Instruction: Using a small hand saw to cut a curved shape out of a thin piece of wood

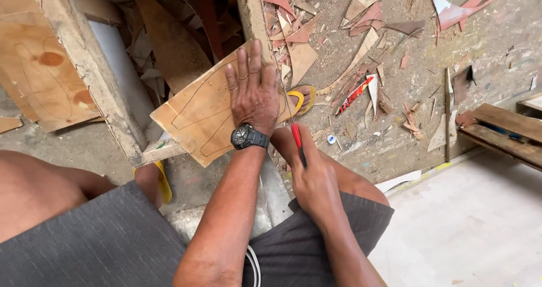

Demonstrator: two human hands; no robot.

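Your grey-shorted knees frame the work: your right hand [316,182] is clenched around the red-handled saw [296,143], whose thin blade runs along the right edge of the flat tan plywood panel with pencilled outlines [203,117]. Your left hand [252,92] lies flat on that panel, fingers spread, gripping nothing, pinning it on the rough timber bench [96,78] with its near corner overhanging. Off-cuts and splinters litter the dusty floor [480,44] ahead, with barer ground at right.
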